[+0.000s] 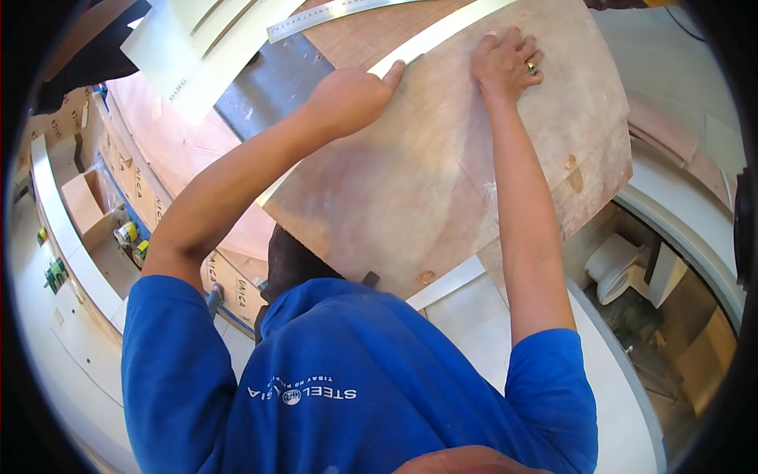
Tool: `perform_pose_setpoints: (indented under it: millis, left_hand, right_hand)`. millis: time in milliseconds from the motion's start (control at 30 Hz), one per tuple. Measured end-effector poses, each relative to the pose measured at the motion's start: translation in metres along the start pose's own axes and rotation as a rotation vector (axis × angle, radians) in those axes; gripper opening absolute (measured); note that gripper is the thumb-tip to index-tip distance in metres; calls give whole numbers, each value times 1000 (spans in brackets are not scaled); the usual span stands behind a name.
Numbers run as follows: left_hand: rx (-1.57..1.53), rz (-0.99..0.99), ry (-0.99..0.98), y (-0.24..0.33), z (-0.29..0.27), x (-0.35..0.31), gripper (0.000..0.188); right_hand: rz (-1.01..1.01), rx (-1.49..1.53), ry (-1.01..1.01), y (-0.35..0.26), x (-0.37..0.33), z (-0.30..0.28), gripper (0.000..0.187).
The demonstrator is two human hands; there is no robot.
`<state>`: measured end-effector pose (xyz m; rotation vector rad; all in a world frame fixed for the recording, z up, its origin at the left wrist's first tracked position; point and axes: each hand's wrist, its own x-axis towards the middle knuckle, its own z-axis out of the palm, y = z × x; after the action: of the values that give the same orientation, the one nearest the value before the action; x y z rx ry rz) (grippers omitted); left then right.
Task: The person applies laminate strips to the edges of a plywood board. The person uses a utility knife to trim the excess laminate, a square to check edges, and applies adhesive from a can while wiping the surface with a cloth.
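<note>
My left hand is closed, its index finger stretched forward along a slim tool with a thin, dark-edged tip. Most of that tool is hidden in the fist, so its exact kind does not show. Its tip touches or hovers close to a long white strip at the far left edge of a brownish thin board. On that board my right hand lies flat with the fingers slightly bent, a ring on one of them. It holds nothing.
A steel ruler lies beyond my left hand, near white slotted sheets. At the left are an open carton and small cans. A toilet bowl shows through an opening at the right.
</note>
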<state>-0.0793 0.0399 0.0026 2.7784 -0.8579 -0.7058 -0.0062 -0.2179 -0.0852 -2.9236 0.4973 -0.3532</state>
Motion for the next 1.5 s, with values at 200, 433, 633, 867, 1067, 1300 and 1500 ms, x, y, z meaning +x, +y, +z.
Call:
perform_pose_setpoints:
  millis: [200,433,633,867,1067,1300,1500]
  left_hand:
    - [13,27,12,-18,19,-40,70]
    - [10,14,-18,-25,34,-86,72]
    - [17,10,13,-29,38,-96,73]
    - [40,27,32,-30,40,-98,70]
    - [-26,34,23,-29,32,-99,70]
    - [-111,35,14,-32,39,-96,69]
    - [-104,29,-15,-32,34,-96,69]
  right_hand:
    - [-13,24,-32,-3,1,-5,58]
    - [2,-18,-37,-4,1,-3,60]
    - [-1,-1,-63,-8,0,-7,61]
    - [27,-36,-89,-11,1,-7,63]
    - [21,-47,-87,-7,2,-3,63]
    - [4,-58,-78,-2,3,2,63]
    - [11,-90,-60,5,5,8,67]
